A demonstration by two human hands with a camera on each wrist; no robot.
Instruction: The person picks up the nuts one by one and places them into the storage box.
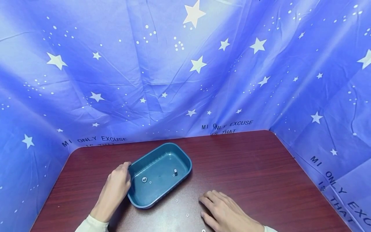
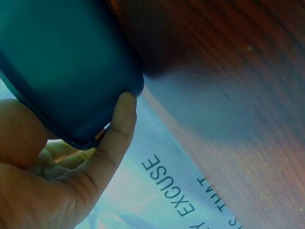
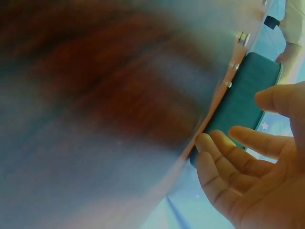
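Observation:
A dark teal plastic tray (image 1: 159,192) stands at a slant on the table. My left hand (image 1: 114,185) grips its left end by the rim; in the left wrist view the thumb and fingers (image 2: 125,109) lie on both sides of the tray wall. Inside the tray are a larger metal nut (image 1: 144,179), a tiny ring (image 1: 150,182) and a shiny upright metal piece (image 1: 175,171). My right hand (image 1: 224,209) is low over the table right of the tray, its fingers relaxed and holding nothing. Beside its fingertips lie small metal rings (image 1: 187,215), like nuts.
The dark red wood-grain table (image 1: 246,161) has rounded far corners. Around it hangs a blue cloth (image 1: 162,74) with white stars and printed lettering. Another small ring (image 1: 176,200) is close to the tray's near side, and one (image 1: 203,230) is at the bottom frame edge.

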